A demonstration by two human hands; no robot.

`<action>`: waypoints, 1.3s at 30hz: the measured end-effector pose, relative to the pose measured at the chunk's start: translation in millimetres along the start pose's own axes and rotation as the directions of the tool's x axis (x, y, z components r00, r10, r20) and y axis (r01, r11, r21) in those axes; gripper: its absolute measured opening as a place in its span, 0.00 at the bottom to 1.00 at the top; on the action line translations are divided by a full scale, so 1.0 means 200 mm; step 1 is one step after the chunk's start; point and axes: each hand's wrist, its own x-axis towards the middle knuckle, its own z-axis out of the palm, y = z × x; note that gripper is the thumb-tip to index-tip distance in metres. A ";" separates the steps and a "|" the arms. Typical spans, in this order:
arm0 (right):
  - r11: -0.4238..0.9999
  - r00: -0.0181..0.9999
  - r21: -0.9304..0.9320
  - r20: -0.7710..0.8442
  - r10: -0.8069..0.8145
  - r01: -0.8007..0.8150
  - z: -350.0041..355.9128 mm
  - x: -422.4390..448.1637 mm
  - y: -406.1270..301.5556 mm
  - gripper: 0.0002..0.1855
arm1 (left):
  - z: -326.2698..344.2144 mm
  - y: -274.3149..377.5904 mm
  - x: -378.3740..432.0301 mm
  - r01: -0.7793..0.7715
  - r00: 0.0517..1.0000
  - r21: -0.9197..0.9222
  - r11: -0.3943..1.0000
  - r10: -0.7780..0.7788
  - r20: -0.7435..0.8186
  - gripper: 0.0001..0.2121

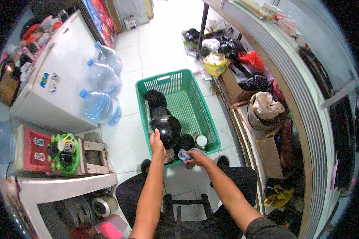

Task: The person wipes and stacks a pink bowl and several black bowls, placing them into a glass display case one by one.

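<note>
A green perforated plastic basket (208, 115) stands on the tiled floor before me. My left hand (157, 145) is closed on the near left rim of a glossy black bowl (164, 127), held over the basket's left part. More black rounded items (155, 100) lie in the basket beyond it, and another dark one (185, 142) lies near the basket's front edge. Pinched in my right hand (195, 157) is a grey-blue cloth (184, 154), at the front rim. A small jar with a white lid (201, 140) is in the front right corner of the basket.
Several large water bottles (100, 106) stand left of the basket, beside a white chest-like appliance (62, 89). A green plastic tray (74, 162) with a mug sits at lower left. Along the right runs a low shelf (242, 119) with bags and cardboard; a yellow bag (216, 64) lies at its far end.
</note>
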 end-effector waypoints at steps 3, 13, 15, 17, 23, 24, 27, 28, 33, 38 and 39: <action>0.997 0.959 0.074 -0.282 -0.014 0.036 0.01 -0.08 0.09 0.24 | 0.12 0.21 -0.24 0.017 0.995 -0.112 0.994 -0.006 0.096 0.14; 0.697 0.590 0.473 -0.803 0.089 0.539 -0.41 -0.65 -0.77 0.19 | 0.09 0.80 -0.84 -0.151 0.946 -0.153 0.977 0.188 0.264 0.16; 0.562 0.495 0.434 -0.867 0.049 0.705 -0.44 -0.87 -1.11 0.21 | 0.22 0.86 -1.02 -0.152 0.944 -0.115 0.982 0.179 0.279 0.16; 0.770 0.377 0.087 -0.903 -0.208 0.633 -0.38 -0.96 -1.32 0.24 | 0.28 0.80 -1.10 -0.139 0.952 -0.071 0.988 0.153 0.264 0.15; 0.773 0.126 -0.386 -0.853 -0.507 0.503 -0.47 -1.08 -1.61 0.26 | 0.34 0.84 -1.39 -0.430 0.806 0.091 0.898 0.337 0.487 0.15; 0.772 0.175 -0.259 -0.886 -0.429 0.580 -0.55 -1.06 -1.62 0.25 | 0.42 0.89 -1.48 -0.450 0.794 0.081 0.889 0.357 0.491 0.16; 0.796 0.153 -0.308 -0.884 -0.442 0.521 -0.53 -1.11 -1.65 0.23 | 0.47 0.88 -1.45 -0.571 0.727 0.107 0.814 0.441 0.527 0.16; 0.768 0.106 -0.458 -0.826 -0.554 0.448 -0.42 -1.16 -1.74 0.23 | 0.35 0.90 -1.34 -0.484 0.781 0.066 0.872 0.397 0.483 0.14; 0.730 0.004 -0.463 -0.843 -0.537 0.503 -0.55 -1.19 -1.70 0.22 | 0.43 1.02 -1.52 -0.553 0.695 0.128 0.823 0.372 0.615 0.12; 0.669 0.069 -0.678 -0.685 -0.726 0.304 -0.44 -1.25 -1.83 0.26 | 0.39 1.01 -1.57 -0.554 0.721 0.012 0.832 0.473 0.505 0.14; 0.666 0.064 -0.671 -0.687 -0.724 0.327 -0.44 -1.26 -1.82 0.26 | 0.38 1.02 -1.58 -0.553 0.696 -0.031 0.833 0.482 0.532 0.15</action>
